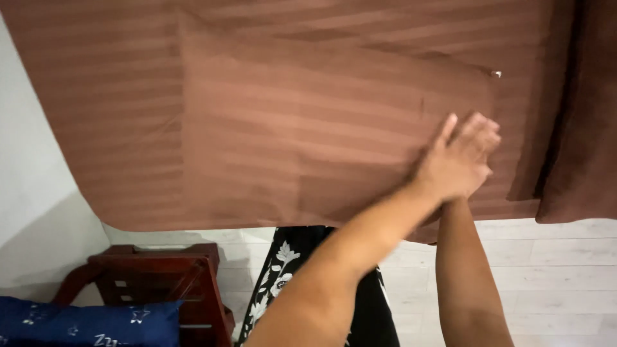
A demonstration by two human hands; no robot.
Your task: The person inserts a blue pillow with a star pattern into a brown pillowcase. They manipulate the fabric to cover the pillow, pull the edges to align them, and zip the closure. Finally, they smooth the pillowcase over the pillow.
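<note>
Two hands on the brown sheet

The left hand [457,162] lies flat, fingers released, on the sheet [270,128] at 3 o'clock; the right hand [477,187] is mostly hidden beneath it, its state unclear.

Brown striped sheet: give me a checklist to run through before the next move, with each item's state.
1. Both hands on the fabric: left hand lies flat on the brown striped sheet; right hand is hidden beneath it: cannot tell.
2. Folded panel lying flat: ok.
3. Right edge squared: corner near the small button slants: not ok.
4. Sheet clear of the wooden chair: ok.
5. Grip on the fabric: cannot tell.
</note>
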